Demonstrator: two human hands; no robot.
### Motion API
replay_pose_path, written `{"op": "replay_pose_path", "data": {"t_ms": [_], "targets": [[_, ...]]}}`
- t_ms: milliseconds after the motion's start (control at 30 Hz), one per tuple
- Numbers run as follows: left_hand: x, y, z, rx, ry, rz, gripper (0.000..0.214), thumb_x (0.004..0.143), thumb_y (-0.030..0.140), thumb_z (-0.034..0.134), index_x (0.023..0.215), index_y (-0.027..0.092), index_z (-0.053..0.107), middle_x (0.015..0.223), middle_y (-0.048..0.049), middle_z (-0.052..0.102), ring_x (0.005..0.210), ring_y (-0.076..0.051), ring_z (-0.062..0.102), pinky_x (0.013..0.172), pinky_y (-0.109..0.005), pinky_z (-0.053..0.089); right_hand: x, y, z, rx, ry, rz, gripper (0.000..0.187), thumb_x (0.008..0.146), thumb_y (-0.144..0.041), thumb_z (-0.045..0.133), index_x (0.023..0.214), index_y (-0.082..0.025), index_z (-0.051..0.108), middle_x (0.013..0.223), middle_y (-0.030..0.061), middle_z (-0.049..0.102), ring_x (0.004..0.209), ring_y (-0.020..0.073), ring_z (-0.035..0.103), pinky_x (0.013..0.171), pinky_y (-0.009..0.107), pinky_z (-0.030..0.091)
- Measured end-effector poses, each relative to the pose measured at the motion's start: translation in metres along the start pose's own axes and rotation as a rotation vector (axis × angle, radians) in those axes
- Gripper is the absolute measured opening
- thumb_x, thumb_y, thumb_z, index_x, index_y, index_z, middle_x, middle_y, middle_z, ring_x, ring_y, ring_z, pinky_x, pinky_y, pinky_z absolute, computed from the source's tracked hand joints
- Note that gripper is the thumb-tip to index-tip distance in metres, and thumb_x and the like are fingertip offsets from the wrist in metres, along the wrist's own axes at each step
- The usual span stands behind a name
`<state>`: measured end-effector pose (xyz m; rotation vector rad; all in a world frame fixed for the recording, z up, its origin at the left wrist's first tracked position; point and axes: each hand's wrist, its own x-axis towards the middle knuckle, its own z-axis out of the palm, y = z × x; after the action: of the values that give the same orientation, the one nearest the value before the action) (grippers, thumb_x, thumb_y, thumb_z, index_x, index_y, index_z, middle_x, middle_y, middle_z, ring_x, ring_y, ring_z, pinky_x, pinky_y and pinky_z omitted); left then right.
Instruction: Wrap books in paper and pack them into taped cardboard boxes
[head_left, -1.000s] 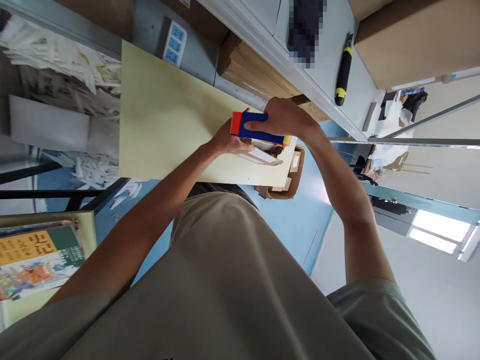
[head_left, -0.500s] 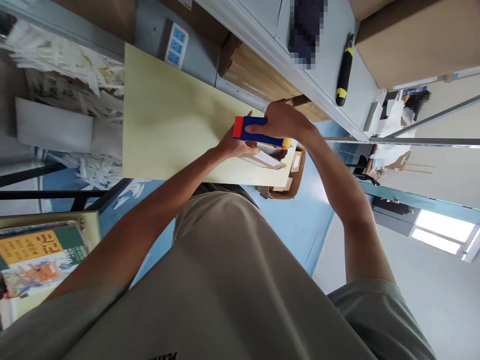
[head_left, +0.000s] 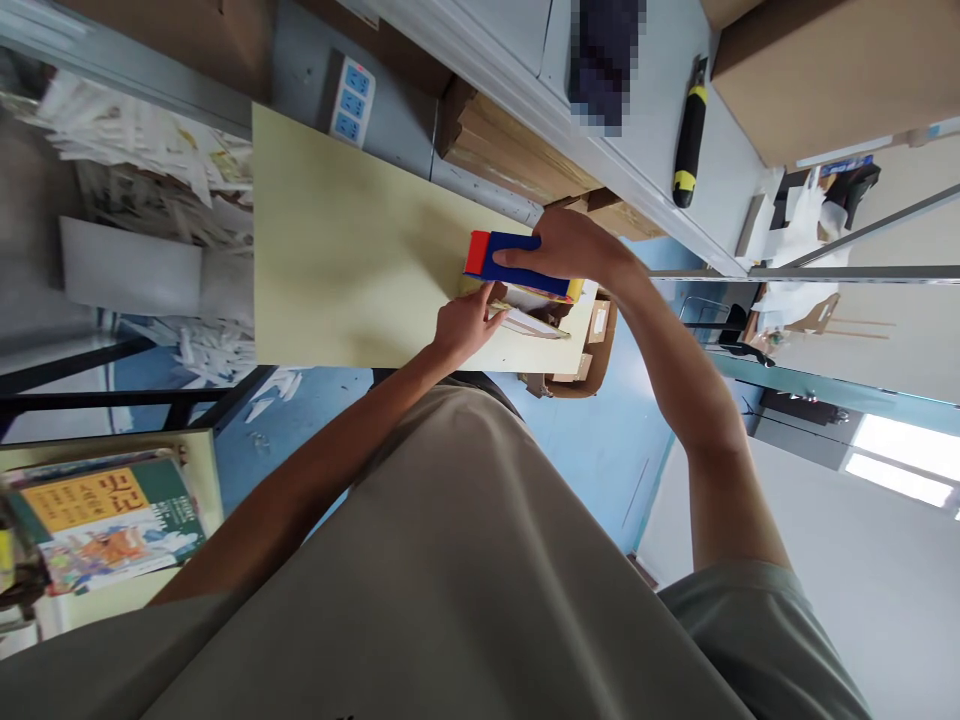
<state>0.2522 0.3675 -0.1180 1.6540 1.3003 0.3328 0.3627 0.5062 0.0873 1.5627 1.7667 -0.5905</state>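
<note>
My right hand point(head_left: 555, 245) is wrapped over a blue box point(head_left: 521, 265) with a red end and some yellow at its other end. The thumb lies along the blue top. Beneath it is a small open cardboard box point(head_left: 536, 322), whose pale flap shows toward my body. My left hand point(head_left: 466, 325) holds the left end of this cardboard box between thumb and fingers, just below the red end. The blue box hides much of the cardboard box's inside.
Both boxes are above a pale yellow tabletop point(head_left: 322, 250). A power strip point(head_left: 352, 100) and flat cardboard point(head_left: 510, 145) lie behind it. On the grey shelf is a black-and-yellow utility knife point(head_left: 690, 140). A carton point(head_left: 600, 345) stands beyond the right end; books point(head_left: 112, 520) lie lower left.
My left hand has moved down from beside the red end to the cardboard box's near left edge. The right hand keeps hold of the blue box, almost unmoved. The view has shifted slightly.
</note>
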Motion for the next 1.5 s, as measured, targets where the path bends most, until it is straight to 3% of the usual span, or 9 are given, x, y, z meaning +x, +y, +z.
{"op": "replay_pose_path", "data": {"t_ms": [200, 400, 533, 667, 767, 967, 1100, 1267, 1500], "targets": [[0.005, 0.025, -0.014, 0.195, -0.129, 0.033, 0.039, 0.117, 0.038, 0.063, 0.147, 0.017, 0.076, 0.131, -0.0217, 0.083, 0.123, -0.04, 0.08, 0.1, -0.045, 0.06, 0.0, -0.014, -0.006, -0.004, -0.007, -0.004, 0.06, 0.106, -0.079, 0.071, 0.098, -0.019, 0.07, 0.082, 0.0076, 0.067, 0.083, 0.0243, 0.065, 0.073, 0.036, 0.045], [-0.018, 0.046, -0.015, 0.321, -0.104, 0.06, 0.053, 0.116, 0.022, 0.048, 0.162, 0.002, 0.063, 0.157, -0.0342, 0.068, 0.134, -0.043, 0.076, 0.105, -0.051, 0.064, -0.003, -0.012, -0.009, -0.017, -0.013, -0.012, 0.058, 0.106, -0.077, 0.071, 0.087, -0.022, 0.065, 0.073, 0.0023, 0.057, 0.07, 0.0184, 0.052, 0.068, 0.036, 0.036], [-0.037, 0.059, 0.0, 0.294, -0.002, 0.235, 0.063, 0.113, 0.019, 0.047, 0.175, 0.014, 0.055, 0.176, -0.0282, 0.058, 0.162, -0.046, 0.057, 0.128, -0.064, 0.053, -0.003, -0.007, -0.006, -0.008, 0.011, -0.006, 0.056, 0.106, -0.075, 0.072, 0.096, -0.02, 0.072, 0.079, 0.0061, 0.066, 0.076, 0.0218, 0.061, 0.071, 0.035, 0.04], [-0.03, 0.075, 0.019, 0.258, 0.037, 0.283, 0.071, 0.114, 0.043, 0.063, 0.179, 0.017, 0.051, 0.188, -0.0255, 0.045, 0.179, -0.052, 0.034, 0.144, -0.074, 0.031, -0.003, -0.003, -0.004, -0.035, 0.006, -0.04, 0.061, 0.108, -0.078, 0.067, 0.105, -0.019, 0.079, 0.087, 0.0108, 0.075, 0.086, 0.0278, 0.071, 0.075, 0.037, 0.045], [-0.009, 0.082, 0.03, 0.221, 0.03, 0.192, 0.115, 0.098, 0.073, 0.082, 0.183, 0.007, 0.041, 0.188, -0.0347, 0.038, 0.177, -0.062, 0.027, 0.145, -0.08, 0.019, -0.002, -0.001, -0.005, -0.042, 0.017, -0.089, 0.064, 0.109, -0.074, 0.068, 0.113, -0.011, 0.081, 0.103, 0.0188, 0.083, 0.093, 0.0289, 0.075, 0.073, 0.036, 0.041], [0.027, 0.083, 0.041, 0.233, -0.044, 0.058, 0.153, 0.075, 0.096, 0.091, 0.183, 0.002, 0.036, 0.184, -0.0441, 0.036, 0.174, -0.069, 0.027, 0.143, -0.082, 0.016, -0.004, 0.004, -0.004, -0.056, 0.023, -0.159, 0.069, 0.112, -0.07, 0.068, 0.12, -0.003, 0.08, 0.123, 0.0267, 0.085, 0.108, 0.03, 0.08, 0.072, 0.034, 0.04], [0.033, 0.087, 0.043, 0.292, -0.07, 0.069, 0.145, 0.081, 0.095, 0.087, 0.179, 0.0, 0.039, 0.177, -0.0474, 0.043, 0.168, -0.067, 0.038, 0.14, -0.077, 0.024, -0.009, 0.01, -0.002, -0.034, 0.055, -0.197, 0.061, 0.111, -0.071, 0.07, 0.106, -0.011, 0.075, 0.115, 0.0229, 0.084, 0.109, 0.0286, 0.078, 0.072, 0.033, 0.039], [0.037, 0.091, 0.042, 0.353, -0.101, 0.136, 0.127, 0.089, 0.088, 0.086, 0.184, 0.017, 0.039, 0.172, -0.0355, 0.055, 0.163, -0.063, 0.043, 0.136, -0.077, 0.025, -0.014, 0.022, 0.0, -0.009, 0.058, -0.218, 0.052, 0.11, -0.065, 0.073, 0.085, -0.021, 0.059, 0.107, 0.0171, 0.08, 0.1, 0.0243, 0.074, 0.066, 0.033, 0.033], [0.042, 0.086, 0.032, 0.406, -0.169, 0.172, 0.106, 0.096, 0.076, 0.085, 0.182, 0.028, 0.047, 0.161, -0.0273, 0.065, 0.158, -0.061, 0.05, 0.129, -0.07, 0.038, -0.014, 0.04, 0.009, 0.027, 0.088, -0.263, 0.058, 0.107, -0.068, 0.077, 0.081, -0.024, 0.05, 0.116, 0.0188, 0.082, 0.1, 0.0218, 0.071, 0.067, 0.031, 0.032]]}}
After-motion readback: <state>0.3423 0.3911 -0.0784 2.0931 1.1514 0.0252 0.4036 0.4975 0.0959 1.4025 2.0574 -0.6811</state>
